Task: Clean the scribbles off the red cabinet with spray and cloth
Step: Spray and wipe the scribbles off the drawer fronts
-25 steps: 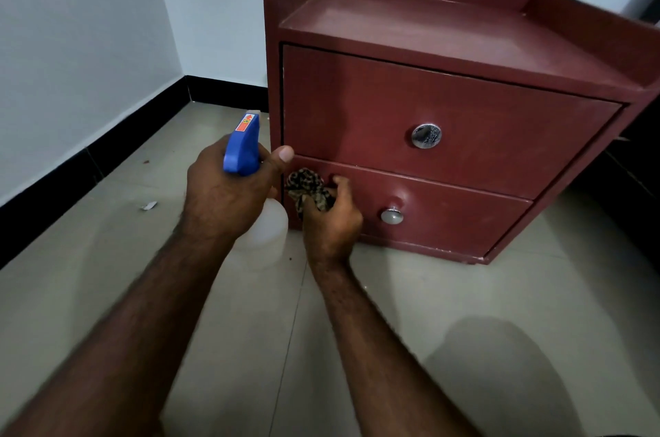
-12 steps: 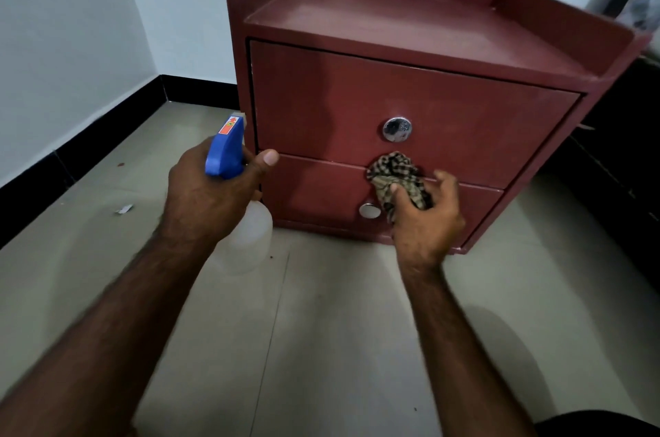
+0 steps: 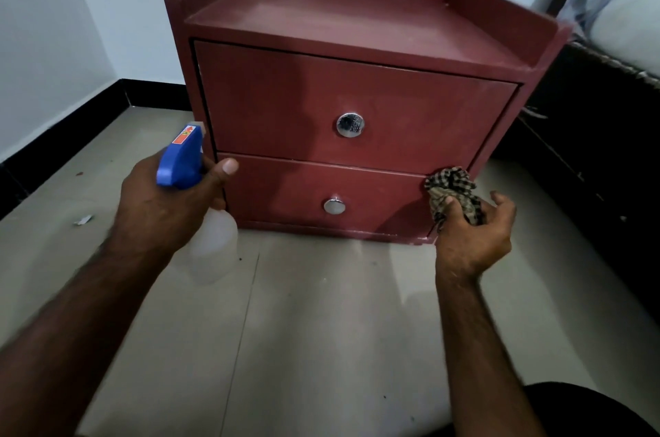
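Clutched in my right hand (image 3: 471,240), the crumpled checked cloth (image 3: 451,186) has crossed the lower drawer (image 3: 285,193) of the red wooden cabinet (image 3: 357,86) to its right edge, so that pass is likely done, while my left hand (image 3: 160,208) grips the blue-topped clear spray bottle (image 3: 180,161).

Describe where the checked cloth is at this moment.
In the head view, the checked cloth sits on the right, gripped by the right hand at the right end of the lower drawer, right of its knob.

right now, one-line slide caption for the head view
Right hand holds cloth at red cabinet; left hand grips spray bottle.
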The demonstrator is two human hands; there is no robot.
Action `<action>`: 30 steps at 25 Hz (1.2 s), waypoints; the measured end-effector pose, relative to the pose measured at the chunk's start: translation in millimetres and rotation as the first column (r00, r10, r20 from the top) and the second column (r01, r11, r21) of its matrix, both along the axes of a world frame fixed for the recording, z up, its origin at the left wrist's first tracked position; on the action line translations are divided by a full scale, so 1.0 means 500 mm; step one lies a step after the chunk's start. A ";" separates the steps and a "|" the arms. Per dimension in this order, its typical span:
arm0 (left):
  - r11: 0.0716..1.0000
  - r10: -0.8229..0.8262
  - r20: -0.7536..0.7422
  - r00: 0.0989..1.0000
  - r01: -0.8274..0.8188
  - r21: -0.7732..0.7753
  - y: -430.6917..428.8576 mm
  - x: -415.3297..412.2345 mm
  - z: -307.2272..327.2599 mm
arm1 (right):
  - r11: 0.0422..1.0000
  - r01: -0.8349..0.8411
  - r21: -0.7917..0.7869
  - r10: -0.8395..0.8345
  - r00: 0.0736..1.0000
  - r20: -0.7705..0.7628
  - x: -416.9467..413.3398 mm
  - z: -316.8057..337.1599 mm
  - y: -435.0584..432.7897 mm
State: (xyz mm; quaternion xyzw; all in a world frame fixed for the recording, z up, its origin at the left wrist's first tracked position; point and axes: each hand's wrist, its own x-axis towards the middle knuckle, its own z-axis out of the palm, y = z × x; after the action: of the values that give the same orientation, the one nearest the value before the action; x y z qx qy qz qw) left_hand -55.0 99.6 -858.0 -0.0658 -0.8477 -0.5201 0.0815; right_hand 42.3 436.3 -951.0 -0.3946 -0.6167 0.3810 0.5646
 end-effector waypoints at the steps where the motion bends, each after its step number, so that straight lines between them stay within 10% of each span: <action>1: 1.000 -0.001 -0.002 1.000 0.001 -0.002 0.000 0.000 -0.001 | 1.000 0.011 -0.001 -0.011 1.000 0.013 0.002 -0.006 0.004; 18: 0.998 -0.041 0.014 0.999 0.042 -0.040 0.015 0.016 -0.008 | 0.975 0.010 -0.224 0.065 0.944 0.323 -0.030 -0.198 -0.006; 30: 1.000 -0.017 -0.006 1.000 0.017 0.024 0.008 -0.008 -0.009 | 0.950 -0.100 -0.295 0.133 0.986 0.095 -0.131 -0.231 -0.192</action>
State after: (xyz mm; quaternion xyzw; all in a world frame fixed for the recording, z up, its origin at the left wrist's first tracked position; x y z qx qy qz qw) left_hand -59.1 103.4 -862.6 -0.0736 -0.8405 -0.5308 0.0801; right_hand -23.1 340.0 -1066.3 -0.4567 -0.6078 0.4767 0.4412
